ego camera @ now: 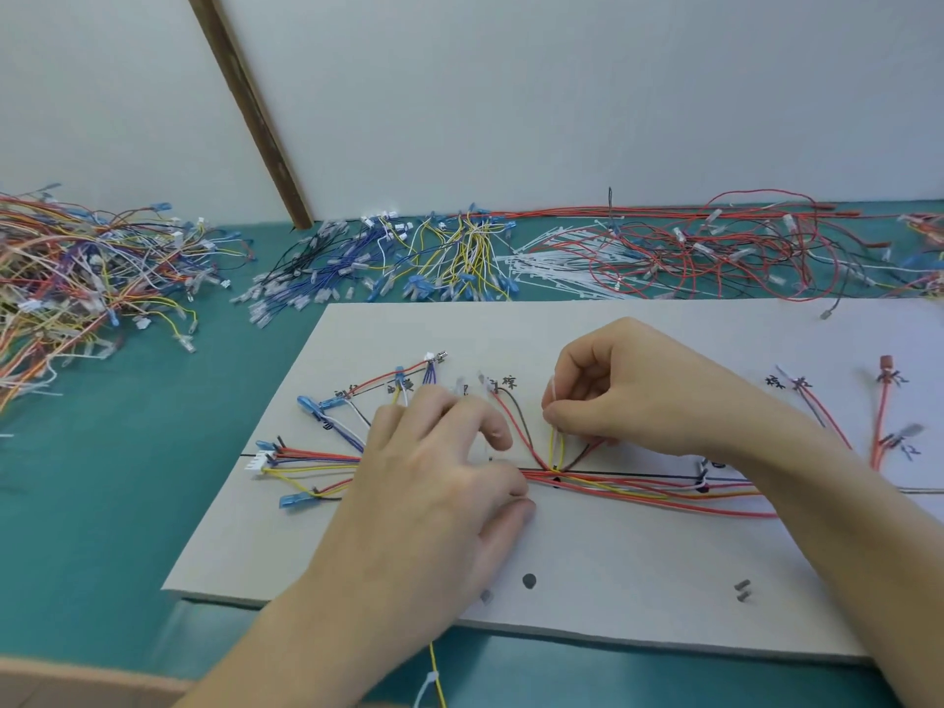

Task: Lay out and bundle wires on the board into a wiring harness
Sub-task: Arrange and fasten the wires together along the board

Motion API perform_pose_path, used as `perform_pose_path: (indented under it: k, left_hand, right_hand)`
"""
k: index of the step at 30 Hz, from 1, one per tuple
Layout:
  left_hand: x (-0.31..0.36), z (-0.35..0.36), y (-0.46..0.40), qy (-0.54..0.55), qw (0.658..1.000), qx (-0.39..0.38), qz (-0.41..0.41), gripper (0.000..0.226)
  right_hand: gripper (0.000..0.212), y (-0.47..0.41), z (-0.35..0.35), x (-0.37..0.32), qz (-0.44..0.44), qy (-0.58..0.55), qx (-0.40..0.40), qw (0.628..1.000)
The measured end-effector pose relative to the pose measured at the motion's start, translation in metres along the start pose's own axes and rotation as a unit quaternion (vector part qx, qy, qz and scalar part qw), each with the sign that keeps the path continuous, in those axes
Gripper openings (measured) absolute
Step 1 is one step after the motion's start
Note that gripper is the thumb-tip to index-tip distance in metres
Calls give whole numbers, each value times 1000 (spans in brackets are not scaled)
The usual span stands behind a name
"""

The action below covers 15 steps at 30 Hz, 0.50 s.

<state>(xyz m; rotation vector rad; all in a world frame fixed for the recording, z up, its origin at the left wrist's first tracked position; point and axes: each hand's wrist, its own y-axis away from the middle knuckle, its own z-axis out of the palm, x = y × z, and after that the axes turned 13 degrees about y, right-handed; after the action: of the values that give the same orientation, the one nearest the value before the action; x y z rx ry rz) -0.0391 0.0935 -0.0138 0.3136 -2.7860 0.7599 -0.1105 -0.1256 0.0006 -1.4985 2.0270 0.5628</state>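
Observation:
A white board (613, 564) lies on the green table, with red, yellow, blue and brown wires (638, 490) running along a black line and fanning out to labelled ends. My left hand (439, 472) rests on the wire bundle near the board's middle, thumb and fingers pinching the wires where they cross. My right hand (628, 390) is above the bundle, fingers curled, pinching a thin white cable tie (553, 401) that stands up beside the yellow wires. A blue-tipped connector group (286, 467) lies at the board's left end.
Loose piles of coloured wires (76, 278) lie at the left and along the back of the table. White cable ties (557, 268) lie in a heap at the back middle, beside red wires (740, 247). A wooden strip (255, 115) leans on the wall. Small pegs (741, 591) stand near the board's front.

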Motion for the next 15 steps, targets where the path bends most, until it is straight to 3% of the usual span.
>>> perform_pose_path:
  k: [6,15]
  left_hand:
    - [-4,5,-4,65,995,-30,-72,17]
    - [-7,9,-6,124,986,-47,-99,20]
  right_hand:
    - [12,3,-2,-2,-16,-7,-42,999]
    - [15,5,-6,-9,-58,17,-56,997]
